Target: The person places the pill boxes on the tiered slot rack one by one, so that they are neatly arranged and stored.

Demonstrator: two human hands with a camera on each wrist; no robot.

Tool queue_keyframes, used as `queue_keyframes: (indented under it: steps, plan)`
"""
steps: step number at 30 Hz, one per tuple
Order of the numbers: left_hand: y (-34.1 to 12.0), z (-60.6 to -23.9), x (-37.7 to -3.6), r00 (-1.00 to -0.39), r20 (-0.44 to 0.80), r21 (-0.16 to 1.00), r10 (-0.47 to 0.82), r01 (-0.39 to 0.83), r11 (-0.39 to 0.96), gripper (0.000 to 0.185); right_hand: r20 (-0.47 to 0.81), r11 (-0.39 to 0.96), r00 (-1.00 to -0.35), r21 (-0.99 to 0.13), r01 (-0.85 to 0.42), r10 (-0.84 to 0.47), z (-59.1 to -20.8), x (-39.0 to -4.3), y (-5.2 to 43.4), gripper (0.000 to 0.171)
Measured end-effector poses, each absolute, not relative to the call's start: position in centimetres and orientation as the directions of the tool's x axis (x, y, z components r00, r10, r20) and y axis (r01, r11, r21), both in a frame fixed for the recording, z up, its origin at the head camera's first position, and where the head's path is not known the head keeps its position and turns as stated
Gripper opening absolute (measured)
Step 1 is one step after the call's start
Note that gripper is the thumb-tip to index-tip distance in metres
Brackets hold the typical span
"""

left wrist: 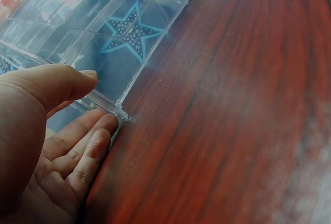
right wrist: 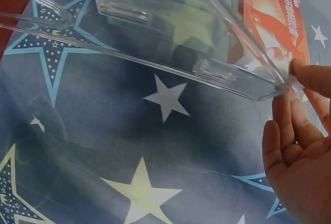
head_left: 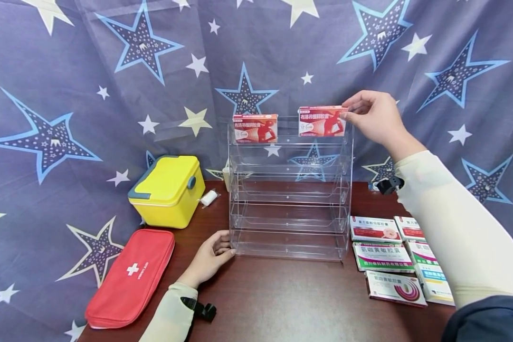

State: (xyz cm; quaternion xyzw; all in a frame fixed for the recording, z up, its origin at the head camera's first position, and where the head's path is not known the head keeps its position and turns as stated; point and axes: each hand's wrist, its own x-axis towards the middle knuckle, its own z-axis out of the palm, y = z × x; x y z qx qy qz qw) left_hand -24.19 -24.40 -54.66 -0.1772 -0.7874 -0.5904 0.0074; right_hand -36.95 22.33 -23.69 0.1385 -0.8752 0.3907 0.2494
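my right hand (head_left: 374, 118) is raised at the top tier of the clear acrylic rack (head_left: 289, 190), thumb and fingertips pinching the right end of a red medicine box (head_left: 322, 121); the box stands upright at the right end of that top shelf, directly to the left of the fingers. in the right wrist view the same box (right wrist: 274, 19) shows behind the shelf's clear edge, with the fingers (right wrist: 310, 76) at its corner. a second red box (head_left: 255, 128), the same print, stands upright at the left end of the same shelf, well apart from the first. that makes two red boxes on the rack; i count four tiers below them.

my left hand (head_left: 211, 254) lies low on the dark wooden table (head_left: 282, 304), fingers relaxed and nearly straight, touching the rack's lower left corner; the left wrist view shows the fingertips (left wrist: 101, 131) against the base's edge and the thumb above it, holding nothing.

right of the rack lie six flat medicine boxes (head_left: 395, 259) in two columns, near my right sleeve. to the left stand one yellow lidded case (head_left: 167, 190) and one red first-aid pouch (head_left: 130, 278), with one small white roll (head_left: 209, 197) between case and rack. a star-printed blue cloth (head_left: 90, 95) hangs behind.
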Motion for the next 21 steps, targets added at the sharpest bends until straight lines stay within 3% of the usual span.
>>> queue_keyframes:
  steps: [21]
  plan:
    - [-24.4, -54.6, -24.1, -0.937, 0.223, 0.928, 0.271, 0.289, 0.236, 0.05, 0.549, 0.643, -0.835, -0.63, -0.436, -0.029, -25.2, -37.0, 22.3, 0.027]
